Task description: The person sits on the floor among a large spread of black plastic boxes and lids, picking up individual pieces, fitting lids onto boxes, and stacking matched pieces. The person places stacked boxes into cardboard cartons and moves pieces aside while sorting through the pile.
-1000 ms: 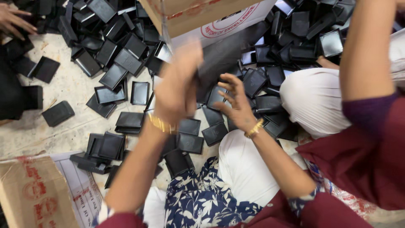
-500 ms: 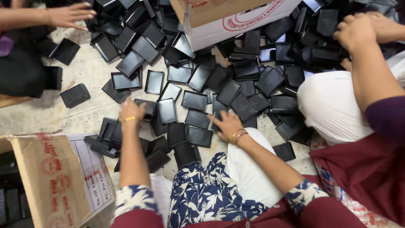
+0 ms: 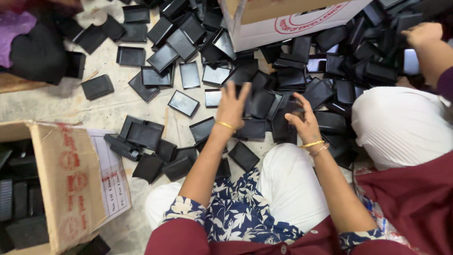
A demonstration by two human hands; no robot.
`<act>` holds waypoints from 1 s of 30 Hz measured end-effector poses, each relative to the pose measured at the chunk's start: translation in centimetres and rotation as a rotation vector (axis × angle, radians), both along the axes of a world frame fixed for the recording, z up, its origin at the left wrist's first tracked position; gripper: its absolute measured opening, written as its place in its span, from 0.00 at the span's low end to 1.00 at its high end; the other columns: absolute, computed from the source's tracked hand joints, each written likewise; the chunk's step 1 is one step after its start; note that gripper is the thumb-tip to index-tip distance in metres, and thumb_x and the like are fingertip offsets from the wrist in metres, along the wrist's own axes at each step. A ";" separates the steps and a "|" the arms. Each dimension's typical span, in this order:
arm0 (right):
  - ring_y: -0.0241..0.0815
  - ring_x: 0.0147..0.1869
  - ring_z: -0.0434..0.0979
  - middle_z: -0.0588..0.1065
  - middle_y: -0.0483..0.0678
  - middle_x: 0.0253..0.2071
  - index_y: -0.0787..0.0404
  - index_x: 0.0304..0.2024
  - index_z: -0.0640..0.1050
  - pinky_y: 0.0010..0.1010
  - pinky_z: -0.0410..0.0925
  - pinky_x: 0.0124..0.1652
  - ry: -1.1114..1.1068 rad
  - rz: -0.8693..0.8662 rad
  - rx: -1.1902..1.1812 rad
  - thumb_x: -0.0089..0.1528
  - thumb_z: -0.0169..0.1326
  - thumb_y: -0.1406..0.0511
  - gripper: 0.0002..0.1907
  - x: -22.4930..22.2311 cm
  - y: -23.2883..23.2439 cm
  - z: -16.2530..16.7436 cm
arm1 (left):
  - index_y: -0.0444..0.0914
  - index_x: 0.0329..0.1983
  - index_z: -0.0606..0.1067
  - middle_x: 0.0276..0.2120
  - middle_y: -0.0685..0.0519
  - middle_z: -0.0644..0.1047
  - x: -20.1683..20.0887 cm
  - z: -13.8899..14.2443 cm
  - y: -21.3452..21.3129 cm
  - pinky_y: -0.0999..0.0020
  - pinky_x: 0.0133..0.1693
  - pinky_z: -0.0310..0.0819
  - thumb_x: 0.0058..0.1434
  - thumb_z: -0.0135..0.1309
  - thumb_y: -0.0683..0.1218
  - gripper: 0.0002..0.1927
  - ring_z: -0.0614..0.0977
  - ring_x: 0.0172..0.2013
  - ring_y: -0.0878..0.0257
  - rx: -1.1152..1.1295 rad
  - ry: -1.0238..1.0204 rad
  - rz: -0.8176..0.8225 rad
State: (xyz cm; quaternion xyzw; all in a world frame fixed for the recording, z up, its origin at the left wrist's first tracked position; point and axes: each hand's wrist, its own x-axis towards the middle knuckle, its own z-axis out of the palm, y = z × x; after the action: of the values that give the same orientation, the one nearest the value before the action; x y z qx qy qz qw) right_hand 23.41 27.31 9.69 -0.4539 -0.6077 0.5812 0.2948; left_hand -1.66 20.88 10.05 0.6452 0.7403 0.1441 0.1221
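**Head view: two hands over a floor heap of black trays**

Head camera looks straight down at a person seated on a pale stone floor (image 3: 71, 106). At far left an open cardboard box (image 3: 71, 179) stands on its side, with dark pieces stacked inside it. Just right of it a small cluster of black trays (image 3: 141, 137) lies loose. Next comes the left hand (image 3: 232, 105), lifted above the heap with fingers (image 3: 243, 89) spread apart and holding nothing; a gold bangle sits on the wrist. Beside it, the right hand (image 3: 304, 123) rests low on the pile of black trays (image 3: 278, 101), fingers curled onto a dark piece (image 3: 285, 127) at its edge; I cannot tell whether they truly grip it or only press it. Above stands a white printed carton (image 3: 283, 23), ringed by more trays. At far right another person's arm (image 3: 432, 47) reaches into the same heap.

Risk, as I judge it: the trays overlap loosely and tilt on one another, so a hasty pull could drag neighbours along or send them sliding. Both workers draw from one pile, so hands could collide.
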 end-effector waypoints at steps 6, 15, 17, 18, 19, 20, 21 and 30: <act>0.38 0.56 0.75 0.69 0.44 0.59 0.50 0.68 0.64 0.32 0.74 0.47 0.292 0.138 -0.530 0.59 0.55 0.67 0.34 -1.8 -0.5 0.5 | 0.48 0.74 0.54 0.69 0.33 0.55 4.4 6.5 -1.0 0.46 0.66 0.59 0.34 0.70 0.42 0.61 0.59 0.67 0.27 0.104 -0.171 -0.395; 0.38 0.64 0.70 0.68 0.41 0.63 0.54 0.71 0.59 0.34 0.69 0.60 0.480 0.213 -0.148 0.61 0.59 0.74 0.39 -2.5 -2.7 2.1 | 0.39 0.74 0.61 0.70 0.45 0.66 5.0 5.5 -5.2 0.62 0.68 0.63 0.69 0.57 0.47 0.32 0.70 0.67 0.55 0.234 -1.463 -0.135; 0.39 0.67 0.69 0.68 0.44 0.64 0.58 0.73 0.62 0.35 0.66 0.65 0.367 0.328 -0.059 0.62 0.60 0.75 0.38 -2.8 -3.1 3.0 | 0.36 0.64 0.66 0.68 0.47 0.67 5.3 5.6 -5.4 0.60 0.59 0.70 0.69 0.57 0.48 0.25 0.73 0.58 0.56 0.214 -1.433 -0.030; 0.39 0.67 0.69 0.68 0.44 0.64 0.57 0.73 0.61 0.33 0.67 0.65 0.406 0.306 -0.088 0.62 0.60 0.74 0.39 -3.0 -3.2 3.4 | 0.36 0.64 0.68 0.65 0.46 0.70 5.2 5.8 -5.4 0.59 0.58 0.72 0.68 0.58 0.49 0.25 0.75 0.56 0.55 0.232 -1.366 0.033; 0.39 0.68 0.69 0.67 0.44 0.64 0.55 0.73 0.59 0.32 0.67 0.64 0.443 0.283 -0.119 0.61 0.60 0.74 0.40 -3.0 -3.4 3.9 | 0.37 0.64 0.69 0.63 0.46 0.73 5.1 6.2 -5.6 0.59 0.56 0.74 0.67 0.58 0.51 0.25 0.77 0.54 0.54 0.246 -1.300 0.098; 0.38 0.68 0.69 0.67 0.44 0.65 0.54 0.73 0.57 0.31 0.67 0.64 0.480 0.259 -0.148 0.61 0.60 0.73 0.41 -3.0 -3.5 4.4 | 0.38 0.63 0.71 0.61 0.45 0.75 5.0 6.6 -5.8 0.58 0.55 0.77 0.66 0.59 0.52 0.25 0.80 0.53 0.53 0.262 -1.233 0.160; 0.40 0.66 0.70 0.68 0.45 0.63 0.52 0.73 0.56 0.32 0.69 0.62 0.479 0.249 -0.153 0.59 0.61 0.74 0.43 -3.0 -3.6 4.9 | 0.38 0.64 0.71 0.64 0.43 0.72 4.9 7.2 -6.0 0.58 0.58 0.74 0.66 0.60 0.51 0.25 0.77 0.57 0.51 0.356 -1.051 0.070; 0.40 0.68 0.69 0.62 0.48 0.70 0.55 0.75 0.57 0.32 0.68 0.62 0.542 0.289 -0.219 0.56 0.64 0.73 0.48 -2.9 -4.0 7.4 | 0.39 0.68 0.68 0.63 0.40 0.69 5.4 10.6 -8.0 0.56 0.64 0.68 0.60 0.64 0.50 0.33 0.73 0.63 0.44 0.472 -0.752 -0.040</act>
State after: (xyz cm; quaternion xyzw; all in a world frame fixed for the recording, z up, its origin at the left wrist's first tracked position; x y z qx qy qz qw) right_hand 20.47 23.33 17.04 -0.2208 -0.4992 0.7785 0.3099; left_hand 3.78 12.90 20.64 0.5725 0.5786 0.5312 0.2351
